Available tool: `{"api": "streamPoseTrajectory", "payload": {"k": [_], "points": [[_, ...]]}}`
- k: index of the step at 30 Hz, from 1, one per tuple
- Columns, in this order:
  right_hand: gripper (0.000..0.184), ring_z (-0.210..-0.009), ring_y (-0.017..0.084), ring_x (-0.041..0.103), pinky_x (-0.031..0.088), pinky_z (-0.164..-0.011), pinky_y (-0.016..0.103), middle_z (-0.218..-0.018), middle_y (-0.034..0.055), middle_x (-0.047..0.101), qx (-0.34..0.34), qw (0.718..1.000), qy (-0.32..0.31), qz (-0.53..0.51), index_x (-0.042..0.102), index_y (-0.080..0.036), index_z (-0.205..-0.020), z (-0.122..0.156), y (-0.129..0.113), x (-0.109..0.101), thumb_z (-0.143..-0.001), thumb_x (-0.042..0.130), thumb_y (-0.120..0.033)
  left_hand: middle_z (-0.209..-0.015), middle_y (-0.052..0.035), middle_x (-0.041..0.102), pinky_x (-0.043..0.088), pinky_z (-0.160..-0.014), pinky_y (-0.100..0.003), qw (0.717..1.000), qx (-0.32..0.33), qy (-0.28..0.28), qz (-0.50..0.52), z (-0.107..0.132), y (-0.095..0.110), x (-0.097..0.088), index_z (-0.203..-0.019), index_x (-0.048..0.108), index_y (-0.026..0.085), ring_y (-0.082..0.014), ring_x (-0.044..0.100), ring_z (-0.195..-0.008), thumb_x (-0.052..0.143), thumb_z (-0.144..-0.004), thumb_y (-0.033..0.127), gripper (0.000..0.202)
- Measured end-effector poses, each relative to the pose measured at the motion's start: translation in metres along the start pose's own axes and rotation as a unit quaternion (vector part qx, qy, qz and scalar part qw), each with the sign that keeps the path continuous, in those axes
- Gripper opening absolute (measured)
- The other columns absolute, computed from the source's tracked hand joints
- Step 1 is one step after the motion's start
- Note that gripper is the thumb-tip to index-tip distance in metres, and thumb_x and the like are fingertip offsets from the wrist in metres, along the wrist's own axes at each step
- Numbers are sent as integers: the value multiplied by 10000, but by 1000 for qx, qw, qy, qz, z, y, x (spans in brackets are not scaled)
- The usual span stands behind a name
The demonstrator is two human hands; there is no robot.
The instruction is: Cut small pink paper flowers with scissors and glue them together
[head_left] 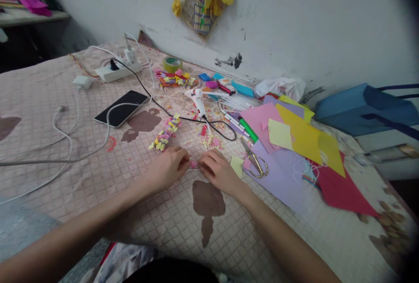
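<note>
My left hand (168,167) and my right hand (218,171) meet low in the middle of the pink checked cloth (170,213), fingers pinched around a small pink paper piece (194,164). Just above my left hand lies a strip of glued pink and yellow paper bits (163,132). A pale yellow paper square (236,165) sits beside my right hand, with gold-handled scissors (255,163) farther right. Beyond both hands, a white hot glue gun (198,101) lies among paper shavings (209,139).
A black phone (121,108), a white power strip (118,72) and loose cables lie to the left. Coloured paper sheets (288,143), markers (238,123) and a tape roll (172,64) crowd the back. A blue bag (366,110) sits at the right, beside the cloth.
</note>
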State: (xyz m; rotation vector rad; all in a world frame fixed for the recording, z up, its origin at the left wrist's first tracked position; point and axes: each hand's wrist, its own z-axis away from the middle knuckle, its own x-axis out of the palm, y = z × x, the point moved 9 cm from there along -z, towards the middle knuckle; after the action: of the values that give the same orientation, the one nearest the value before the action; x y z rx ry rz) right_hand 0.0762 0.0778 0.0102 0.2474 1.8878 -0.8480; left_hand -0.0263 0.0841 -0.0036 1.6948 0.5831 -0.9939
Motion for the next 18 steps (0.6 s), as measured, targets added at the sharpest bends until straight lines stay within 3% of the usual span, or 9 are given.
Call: {"api": "streamPoseTrajectory", "payload": {"k": [18], "points": [[63, -902, 203, 461, 390, -818, 366, -909, 66, 544, 10, 1000, -8, 7, 537, -178, -862, 5, 4, 3, -842, 484, -152, -727, -28, 562, 363, -586, -237, 999, -22, -32, -31, -7, 4, 8, -713, 542, 156, -142, 520, -675, 491, -760, 181, 74]]}}
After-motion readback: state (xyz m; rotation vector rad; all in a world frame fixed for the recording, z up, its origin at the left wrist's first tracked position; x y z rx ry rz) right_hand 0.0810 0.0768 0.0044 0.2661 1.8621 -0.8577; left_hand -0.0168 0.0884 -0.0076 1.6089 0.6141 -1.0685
